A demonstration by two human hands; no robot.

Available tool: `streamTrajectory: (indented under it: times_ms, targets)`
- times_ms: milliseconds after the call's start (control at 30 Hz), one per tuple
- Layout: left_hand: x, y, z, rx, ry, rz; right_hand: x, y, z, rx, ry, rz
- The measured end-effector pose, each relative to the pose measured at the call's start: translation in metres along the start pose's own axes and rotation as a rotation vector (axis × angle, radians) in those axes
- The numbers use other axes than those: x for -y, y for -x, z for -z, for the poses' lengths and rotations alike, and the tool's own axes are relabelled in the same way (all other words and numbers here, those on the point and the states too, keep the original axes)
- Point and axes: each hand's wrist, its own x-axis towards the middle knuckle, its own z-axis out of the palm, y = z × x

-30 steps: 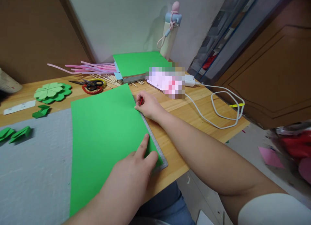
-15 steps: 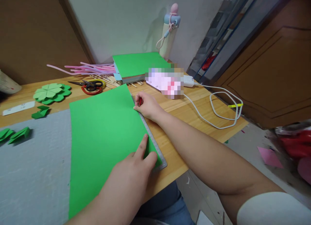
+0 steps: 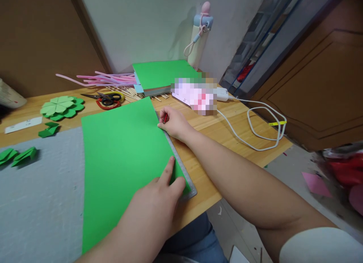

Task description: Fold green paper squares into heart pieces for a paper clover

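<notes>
A large green sheet of paper (image 3: pixel 121 161) lies over the right part of a grey cutting mat (image 3: pixel 48 191), whose marked edge shows along the sheet's right side. My left hand (image 3: pixel 154 202) rests on the sheet near its lower right corner, index finger stretched out and thumb apart, pressing it down. At the sheet's upper right edge, my right hand (image 3: pixel 176 125) is closed on a slim red pencil (image 3: pixel 165 118), most of it hidden in the fingers. The right thumb and fingertips touch the paper's edge there.
Folded green paper pieces (image 3: pixel 25 157), a layered green paper flower (image 3: pixel 62 106) and scissors (image 3: pixel 106 99) lie left. Behind are pink stems (image 3: pixel 109 79), wooden sticks, a stack topped with green paper (image 3: pixel 167 73), a blurred phone (image 3: pixel 194 96) and a bottle (image 3: pixel 197 43). A white cable (image 3: pixel 241 142) curls at right.
The whole view has shifted slightly to the right. Both hands keep nearly the same places on the green paper, and the red pencil shows a little more in my right hand.
</notes>
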Motion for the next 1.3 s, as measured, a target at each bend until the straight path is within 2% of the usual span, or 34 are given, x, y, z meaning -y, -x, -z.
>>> streamTrajectory:
  times_ms: [100, 200, 333, 433, 567, 733, 833, 1033, 1200, 1300]
  targets:
    - [0.0, 0.0, 0.0, -0.009, -0.007, -0.016, -0.002, 0.0, -0.002, -0.01, -0.005, 0.001]
    - [0.0, 0.0, 0.003, -0.008, -0.017, -0.022, 0.003, 0.004, 0.001, -0.072, -0.02, -0.007]
    - [-0.001, 0.002, 0.008, 0.002, -0.072, -0.008, 0.028, 0.022, 0.024, -0.155, -0.081, 0.024]
    - [0.001, 0.002, 0.012, 0.017, -0.068, 0.006, 0.05, 0.043, 0.045, -0.163, -0.311, 0.03]
    - [0.005, 0.002, 0.013, 0.004, -0.003, 0.01, 0.056, 0.077, 0.057, -0.121, -0.431, -0.151]
    - [0.008, 0.002, 0.01, -0.023, 0.043, 0.005, 0.034, 0.119, 0.052, -0.161, -0.577, -0.375]
    - [0.009, 0.003, 0.009, -0.027, 0.051, 0.005, 0.027, 0.132, 0.05, -0.145, -0.656, -0.447]
    - [0.009, 0.003, 0.01, -0.033, 0.055, -0.014, 0.034, 0.126, 0.039, -0.072, -0.453, -0.465]
    - [0.009, 0.003, 0.01, -0.017, 0.057, -0.013, 0.032, 0.123, 0.032, -0.263, -0.264, -0.303]
    - [0.009, 0.003, 0.01, -0.011, 0.069, -0.012, 0.029, 0.123, 0.031, -0.291, -0.235, -0.276]
